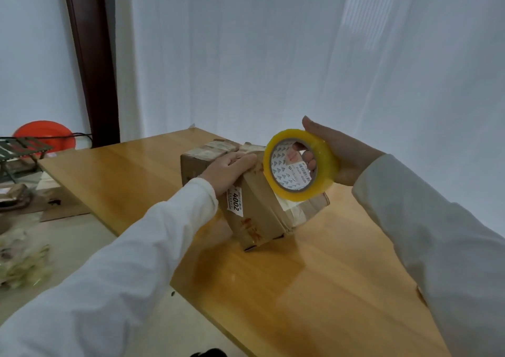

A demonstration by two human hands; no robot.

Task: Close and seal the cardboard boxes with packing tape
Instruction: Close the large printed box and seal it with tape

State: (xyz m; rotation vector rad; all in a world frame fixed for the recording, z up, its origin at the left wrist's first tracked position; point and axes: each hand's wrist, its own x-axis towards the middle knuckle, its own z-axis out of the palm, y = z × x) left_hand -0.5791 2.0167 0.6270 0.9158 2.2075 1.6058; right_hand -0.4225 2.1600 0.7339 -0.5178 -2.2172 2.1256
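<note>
1. Two hands work: the left hand [232, 171] presses flat on the cardboard box [257, 209], tilted on the table [314, 274] centre.
2. The right hand [333, 154] grips the tape roll [299, 165] at the box's 1 o'clock.
3. Advice: keep tape taut, roll low, press along the seam.

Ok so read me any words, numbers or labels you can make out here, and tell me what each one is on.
"4002": white sticker on the cardboard box.
Smaller print on that sticker: too small to read.
Red marking on the box's side: blurred.
Barcode label and print inside the tape roll: unreadable.
</note>
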